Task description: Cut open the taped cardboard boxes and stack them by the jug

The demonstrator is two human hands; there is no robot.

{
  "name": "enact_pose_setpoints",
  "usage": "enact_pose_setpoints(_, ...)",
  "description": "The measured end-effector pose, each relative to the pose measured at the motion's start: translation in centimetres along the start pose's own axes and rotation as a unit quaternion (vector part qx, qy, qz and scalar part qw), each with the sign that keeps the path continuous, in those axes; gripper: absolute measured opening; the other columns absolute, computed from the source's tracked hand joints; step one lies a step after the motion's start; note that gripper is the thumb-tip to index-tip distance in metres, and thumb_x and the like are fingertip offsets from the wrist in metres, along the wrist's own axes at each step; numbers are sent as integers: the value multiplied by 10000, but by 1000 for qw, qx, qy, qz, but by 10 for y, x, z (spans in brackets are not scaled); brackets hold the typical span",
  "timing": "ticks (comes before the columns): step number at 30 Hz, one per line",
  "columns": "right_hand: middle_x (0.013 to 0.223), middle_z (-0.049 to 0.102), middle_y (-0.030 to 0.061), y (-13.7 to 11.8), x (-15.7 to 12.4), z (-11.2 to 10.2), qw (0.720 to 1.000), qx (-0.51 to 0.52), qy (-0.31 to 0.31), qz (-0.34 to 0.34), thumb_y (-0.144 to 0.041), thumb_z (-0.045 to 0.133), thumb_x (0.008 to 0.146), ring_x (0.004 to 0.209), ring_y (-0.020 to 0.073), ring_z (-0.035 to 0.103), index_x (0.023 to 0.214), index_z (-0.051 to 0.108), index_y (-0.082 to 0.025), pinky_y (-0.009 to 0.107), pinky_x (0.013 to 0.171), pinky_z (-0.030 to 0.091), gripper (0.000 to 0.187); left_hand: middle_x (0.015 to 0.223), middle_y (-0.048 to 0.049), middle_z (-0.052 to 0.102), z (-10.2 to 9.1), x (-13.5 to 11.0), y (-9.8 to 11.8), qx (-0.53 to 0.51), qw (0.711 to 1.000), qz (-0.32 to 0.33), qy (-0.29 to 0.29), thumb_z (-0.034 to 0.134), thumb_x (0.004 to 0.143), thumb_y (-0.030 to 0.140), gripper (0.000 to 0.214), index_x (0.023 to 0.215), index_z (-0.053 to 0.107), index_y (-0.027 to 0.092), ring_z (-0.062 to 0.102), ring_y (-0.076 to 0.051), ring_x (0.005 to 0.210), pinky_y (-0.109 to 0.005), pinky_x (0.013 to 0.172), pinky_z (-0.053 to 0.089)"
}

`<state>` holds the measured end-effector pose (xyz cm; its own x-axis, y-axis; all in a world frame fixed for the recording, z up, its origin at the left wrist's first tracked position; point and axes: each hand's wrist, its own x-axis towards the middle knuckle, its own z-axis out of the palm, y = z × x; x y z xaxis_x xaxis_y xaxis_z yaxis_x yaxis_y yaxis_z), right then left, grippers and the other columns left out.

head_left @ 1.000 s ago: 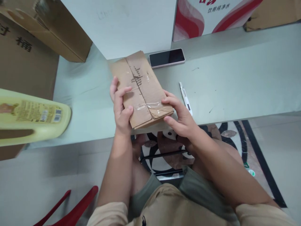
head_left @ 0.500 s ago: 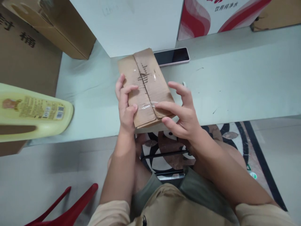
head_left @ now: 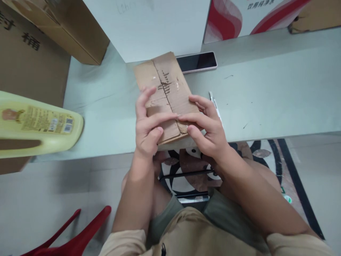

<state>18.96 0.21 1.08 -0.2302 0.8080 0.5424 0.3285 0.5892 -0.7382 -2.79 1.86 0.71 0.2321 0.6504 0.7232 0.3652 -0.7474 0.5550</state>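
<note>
A small brown cardboard box [head_left: 162, 83] with a taped centre seam lies at the near edge of the pale table [head_left: 266, 96]. My left hand [head_left: 147, 126] grips its near left corner, with fingers laid across the top over the seam. My right hand [head_left: 206, 128] grips the near right corner, its fingertips meeting the left hand's at the taped seam. Both hands are closed on the box.
A white pen [head_left: 215, 106] lies just right of the box and a dark phone [head_left: 198, 61] behind it. A yellow jug [head_left: 34, 124] lies at the left edge. Cardboard cartons [head_left: 29, 60] stand at back left, a red-and-white carton [head_left: 234, 17] at back right. A red chair [head_left: 77, 238] is below left.
Both hands have slid inward over the box top, their fingers now meeting at the taped seam. The box has shifted slightly away from me.
</note>
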Motion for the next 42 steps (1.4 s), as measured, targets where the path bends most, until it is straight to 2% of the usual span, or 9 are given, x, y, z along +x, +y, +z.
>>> enact_pose_setpoints(2,1470,530,118,0,0,0,1000,8,1,0,-397,495,1000,1424,313,520,1104,748,-247,549,1210,440,312,1661,74,406,-2,-1,-2,9,1000,8,-19,473,1006,436,379,1254,747,352,327,-279,1571,-491,1364,209)
enact_pose_setpoints(6,1478,521,119,1,-1,2,1000,16,4,1,-417,483,1008,1430,313,514,1102,747,-245,551,1217,433,329,1642,55,435,0,-2,-2,-16,1000,13,11,515,1001,391,370,1313,708,343,419,-243,1509,-437,1301,358)
enact_pose_setpoints(12,1476,522,114,1,-1,3,1000,16,8,2,-436,469,1015,1425,312,518,1101,748,-251,553,1203,447,345,1595,101,465,6,-3,8,-6,998,-46,33,504,986,397,290,1104,768,372,442,-269,1499,-535,1297,358)
enact_pose_setpoints(17,1501,512,102,0,-1,1,1000,-1,-13,28,-478,448,1014,1436,326,505,1112,749,-267,571,1215,428,381,1531,44,525,7,-4,8,0,996,-65,59,514,977,446,275,1046,754,330,491,-296,1456,-558,1245,416)
enact_pose_setpoints(22,1505,502,98,0,-1,1,1000,-4,-14,20,-468,451,1010,1444,317,498,1117,750,-262,558,1217,430,379,1476,-6,567,9,-4,7,-26,994,-62,84,569,956,517,257,1002,690,295,516,-304,1412,-579,1250,379)
enact_pose_setpoints(25,1498,504,100,1,-2,1,1000,-6,-9,14,-456,455,1010,1431,312,510,1118,749,-261,555,1212,437,369,1440,-17,585,9,-4,6,-17,993,-69,93,584,940,535,264,935,677,288,530,-304,1384,-572,1214,412)
enact_pose_setpoints(30,1483,515,109,1,-2,1,1000,-2,-3,9,-457,457,1014,1427,313,514,1113,751,-258,561,1213,436,368,1509,26,515,7,-6,6,-13,997,-48,57,534,994,392,233,915,730,293,514,-273,1415,-543,1205,454)
enact_pose_setpoints(36,1486,527,105,1,-2,1,1000,-1,-1,12,-455,461,1012,1425,322,521,1111,752,-263,564,1203,447,362,1506,-3,506,6,-6,10,21,993,-107,43,445,963,503,375,800,661,243,401,-381,1519,-714,1200,383)
enact_pose_setpoints(42,1504,522,100,-1,-1,1,1000,-11,-11,23,-450,451,1008,1424,326,518,1105,752,-264,565,1186,464,367,1451,8,566,6,-2,10,18,994,-99,47,490,947,479,317,843,719,287,491,-350,1457,-677,1245,338)
